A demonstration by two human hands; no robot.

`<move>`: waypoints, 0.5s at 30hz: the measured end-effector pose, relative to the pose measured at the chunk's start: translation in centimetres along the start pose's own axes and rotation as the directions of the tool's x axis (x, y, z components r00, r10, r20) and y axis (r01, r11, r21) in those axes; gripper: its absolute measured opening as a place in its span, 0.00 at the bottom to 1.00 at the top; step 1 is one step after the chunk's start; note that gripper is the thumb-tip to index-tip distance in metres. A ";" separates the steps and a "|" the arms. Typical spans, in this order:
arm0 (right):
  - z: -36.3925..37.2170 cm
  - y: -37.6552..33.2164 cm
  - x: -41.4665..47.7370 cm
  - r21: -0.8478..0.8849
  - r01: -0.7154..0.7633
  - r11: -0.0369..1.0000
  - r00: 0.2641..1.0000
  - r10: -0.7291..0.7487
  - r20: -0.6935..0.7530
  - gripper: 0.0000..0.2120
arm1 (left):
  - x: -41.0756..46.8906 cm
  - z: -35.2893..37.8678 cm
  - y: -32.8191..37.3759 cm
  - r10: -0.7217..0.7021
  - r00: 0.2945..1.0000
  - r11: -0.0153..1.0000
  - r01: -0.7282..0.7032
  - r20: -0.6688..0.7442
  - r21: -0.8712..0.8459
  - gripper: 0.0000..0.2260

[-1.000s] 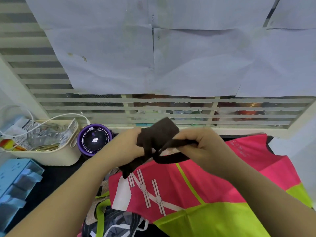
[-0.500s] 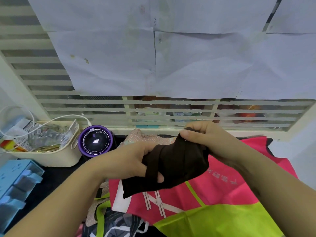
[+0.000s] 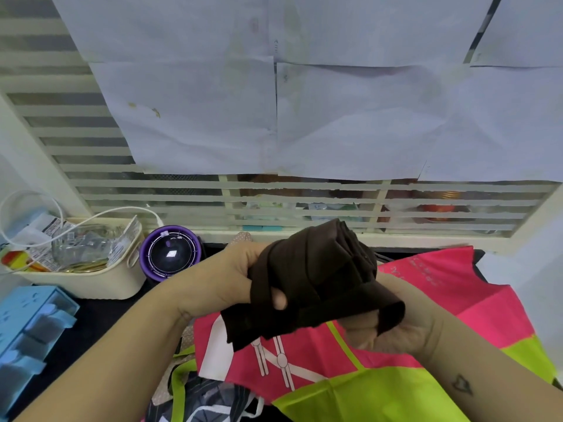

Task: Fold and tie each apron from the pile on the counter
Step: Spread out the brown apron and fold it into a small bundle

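Though soft, a lumpy strap-bound brown apron roll [image 3: 320, 278] between fingers [image 3: 278, 300].

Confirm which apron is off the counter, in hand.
The dark brown apron, bundled, gripped by left hand and right hand. The pink-and-lime apron and grey patterned apron lie on the pile.

Head-worn wide-angle camera looks forward and down, close over the counter [image 3: 97, 313].
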State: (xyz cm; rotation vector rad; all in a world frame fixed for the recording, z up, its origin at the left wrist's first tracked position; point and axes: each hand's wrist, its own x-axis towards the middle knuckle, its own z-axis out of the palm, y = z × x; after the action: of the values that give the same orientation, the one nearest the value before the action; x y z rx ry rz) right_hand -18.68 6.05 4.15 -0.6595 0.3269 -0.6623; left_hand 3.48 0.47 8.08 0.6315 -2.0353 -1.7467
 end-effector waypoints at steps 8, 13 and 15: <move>1.4 0.7 2.2 -0.275 -0.042 0.960 0.939 -0.056 -0.340 0.15 | 0.8 0.9 0.9 0.030 0.997 0.998 -0.026 0.070 -0.056 0.15; 2.4 -4.8 4.6 -0.620 -0.212 0.755 0.894 -0.105 -0.435 0.11 | 2.0 2.1 1.3 -0.306 0.880 0.939 0.216 0.363 0.268 0.12; 4.4 -6.8 4.6 -0.848 -0.240 0.473 0.904 -0.211 -0.373 0.04 | 2.3 2.1 0.7 -0.409 0.859 0.880 0.282 0.307 0.382 0.08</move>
State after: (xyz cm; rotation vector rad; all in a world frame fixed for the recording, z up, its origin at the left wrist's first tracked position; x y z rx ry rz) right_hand -16.28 0.94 11.61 -1.5309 1.1645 -0.5830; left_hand 0.34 0.99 8.44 0.8677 -2.6579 -1.8584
